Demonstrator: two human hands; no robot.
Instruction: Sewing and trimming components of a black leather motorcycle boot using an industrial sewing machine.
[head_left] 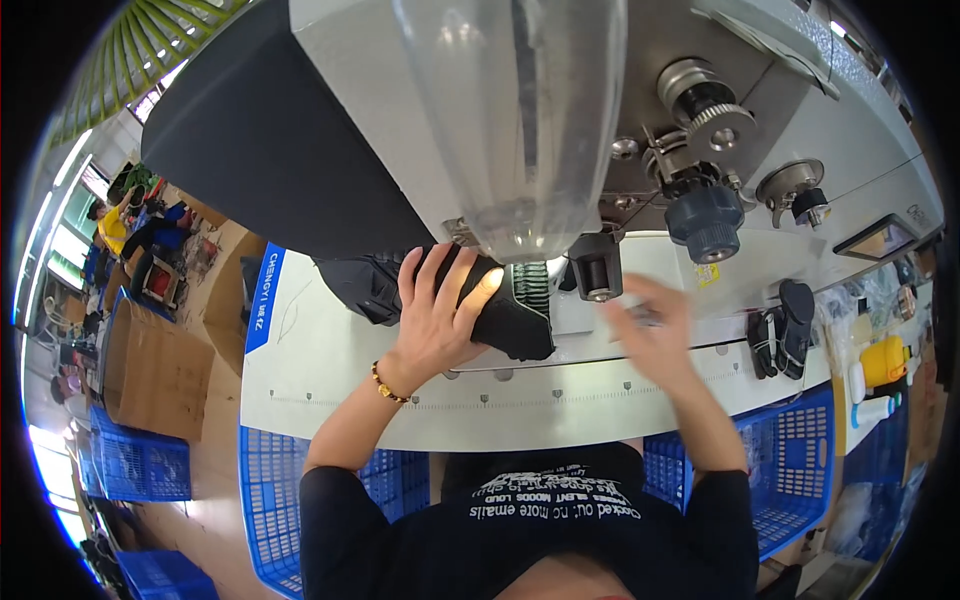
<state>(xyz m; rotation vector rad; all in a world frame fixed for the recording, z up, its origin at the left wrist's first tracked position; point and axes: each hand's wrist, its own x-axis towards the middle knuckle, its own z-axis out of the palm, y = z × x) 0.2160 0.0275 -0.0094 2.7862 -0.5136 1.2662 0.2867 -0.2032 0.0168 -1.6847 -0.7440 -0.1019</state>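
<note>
- Left hand [445,312], mine: palm down on the black piece, fingers spread over its top, a bead bracelet [386,384] at the wrist. The thumb is hidden, so I cannot tell whether I grip or only press.
- Piece [515,328]: black, lying on the bench, its right end near the roller; a green ribbed patch shows at its upper right edge.
- Right hand [652,328], mine: blurred, fingers bent, above the bench just right of the roller and apart from the piece. I cannot tell whether it holds anything.
- Machine [345,70]: pale, looming over the bench; clear guard [510,130] in front, dark knob [705,222] and small screen [880,241] to the right.
- Roller [597,275]: black, low on the machine, between my two hands.
- Bundle [362,292]: black, left of my left hand, partly beneath the machine's dark side.
- Bench [300,375]: white, a ruler scale along its curved near edge.
- Black parts [785,330]: a small group at the bench's right end, well apart from the piece.
- Baskets: blue, slotted, one below the bench at left [268,510], one at right [805,475].
- Box [165,375]: cardboard, open, beyond the bench at left.
</note>
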